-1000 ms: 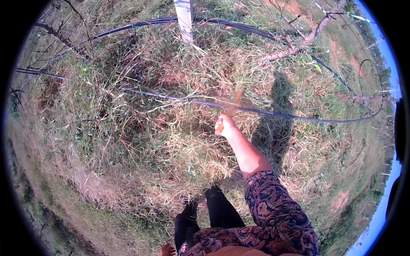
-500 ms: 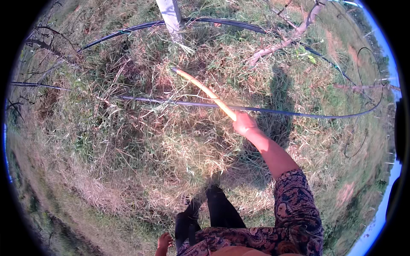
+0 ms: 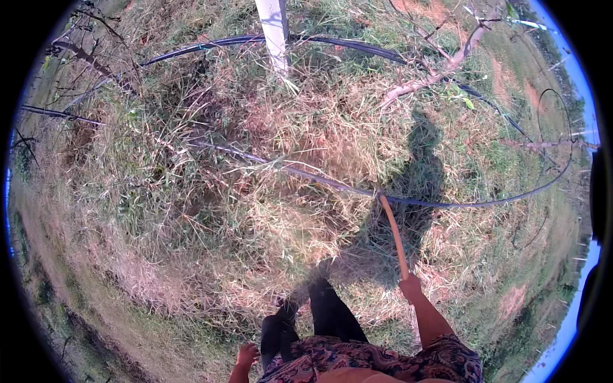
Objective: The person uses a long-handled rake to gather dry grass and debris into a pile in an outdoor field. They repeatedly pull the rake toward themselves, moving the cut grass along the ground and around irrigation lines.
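Stick (image 3: 394, 236) in R hand (image 3: 410, 287), tip up-left.

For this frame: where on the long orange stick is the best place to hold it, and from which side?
Grip the orange stick at its near, lower end, coming from below on the person's right, where the right hand is closed on it. The stick is thin and straight, and its far tip reaches the black hose, so the near end looks the freest.

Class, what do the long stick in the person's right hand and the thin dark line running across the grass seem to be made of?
The stick looks like bare wood or cane: pale orange-tan, matte, slightly bent. The thin dark line seems to be plastic hose or tubing, possibly cable: dark, smooth, faintly glossy, lying in long curves. The right hand grips the stick's lower end.
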`<state>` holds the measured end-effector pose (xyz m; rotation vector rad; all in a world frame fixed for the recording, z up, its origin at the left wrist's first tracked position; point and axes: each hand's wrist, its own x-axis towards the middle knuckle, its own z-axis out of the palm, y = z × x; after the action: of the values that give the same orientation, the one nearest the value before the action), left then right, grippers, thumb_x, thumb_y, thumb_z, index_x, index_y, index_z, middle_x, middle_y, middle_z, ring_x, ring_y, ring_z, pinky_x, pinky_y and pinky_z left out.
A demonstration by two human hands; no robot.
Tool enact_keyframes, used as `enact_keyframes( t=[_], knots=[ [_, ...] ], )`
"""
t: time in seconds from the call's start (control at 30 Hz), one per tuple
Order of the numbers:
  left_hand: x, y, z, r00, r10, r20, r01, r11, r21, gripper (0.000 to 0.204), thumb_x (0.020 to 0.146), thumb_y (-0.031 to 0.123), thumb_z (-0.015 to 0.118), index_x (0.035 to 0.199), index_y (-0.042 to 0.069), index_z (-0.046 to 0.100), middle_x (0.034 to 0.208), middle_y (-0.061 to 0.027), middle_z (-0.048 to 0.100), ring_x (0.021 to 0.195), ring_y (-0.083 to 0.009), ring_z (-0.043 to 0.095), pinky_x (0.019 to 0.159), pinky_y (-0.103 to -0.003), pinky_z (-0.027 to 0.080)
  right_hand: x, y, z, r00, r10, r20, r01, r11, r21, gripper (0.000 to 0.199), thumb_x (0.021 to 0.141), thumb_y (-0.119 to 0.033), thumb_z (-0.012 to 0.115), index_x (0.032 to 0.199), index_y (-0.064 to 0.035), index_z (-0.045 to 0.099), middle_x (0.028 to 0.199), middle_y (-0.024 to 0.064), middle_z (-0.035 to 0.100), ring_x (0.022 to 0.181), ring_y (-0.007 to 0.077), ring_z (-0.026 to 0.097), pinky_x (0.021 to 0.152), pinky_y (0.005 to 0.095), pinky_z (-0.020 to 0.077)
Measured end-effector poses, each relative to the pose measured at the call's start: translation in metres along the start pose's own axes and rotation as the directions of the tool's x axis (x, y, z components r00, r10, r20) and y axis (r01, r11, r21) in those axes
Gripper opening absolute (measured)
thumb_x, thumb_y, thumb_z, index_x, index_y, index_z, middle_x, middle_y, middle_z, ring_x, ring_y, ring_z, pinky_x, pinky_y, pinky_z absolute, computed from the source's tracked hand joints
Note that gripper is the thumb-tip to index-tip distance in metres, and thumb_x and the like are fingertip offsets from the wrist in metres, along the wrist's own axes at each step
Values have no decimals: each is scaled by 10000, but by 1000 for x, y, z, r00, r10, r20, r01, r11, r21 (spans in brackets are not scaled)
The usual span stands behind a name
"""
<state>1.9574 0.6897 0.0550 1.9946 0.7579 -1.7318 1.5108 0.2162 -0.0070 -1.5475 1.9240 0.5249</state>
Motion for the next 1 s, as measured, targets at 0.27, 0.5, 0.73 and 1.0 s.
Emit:
enact_keyframes(
  t=[0.27, 0.5, 0.73, 1.0],
  knots=[
    [5, -2, -12, 992, 111, -57, -111, 994, 3, 383, 845, 155, 547, 1212, 43, 539, 916, -80, 634, 757, -191, 648, 533, -303, 517, 94, -210, -41, 981, 152, 123, -193, 651, 734, 178, 784, -159, 606, 895, -38, 537, 624, 70, 551, 468, 171, 552, 377, 338, 425],
    [2, -11, -9, 997, 64, -47, -67, 995, -71, 336, 862, 153, 537, 1193, 92, 528, 881, -78, 626, 702, -186, 620, 514, -304, 486, 195, -386, -37, 942, 116, 316, -325, 78, 942, 125, 823, -107, 544, 813, -48, 435, 564, 56, 469, 436, 207, 488, 396, 356, 413],
    [14, -80, -9, 956, 280, 83, -291, 890, 351, 372, 857, 135, 566, 1218, 59, 523, 835, -90, 636, 675, -179, 624, 506, -316, 499, -99, -367, 96, 708, -339, 620, -52, 850, 524, 243, 807, -101, 572, 1011, 17, 516, 691, 100, 576, 471, 166, 539, 410, 341, 475],
    [3, -9, 9, 993, 71, -97, -78, 994, -77, 418, 871, 129, 553, 1270, 31, 483, 916, -105, 633, 685, -165, 605, 530, -276, 504, 44, -406, -40, 820, -562, 105, 571, 814, -103, 301, 848, -143, 561, 1116, -14, 517, 848, 166, 645, 732, 298, 659, 655, 403, 551]
  ],
)
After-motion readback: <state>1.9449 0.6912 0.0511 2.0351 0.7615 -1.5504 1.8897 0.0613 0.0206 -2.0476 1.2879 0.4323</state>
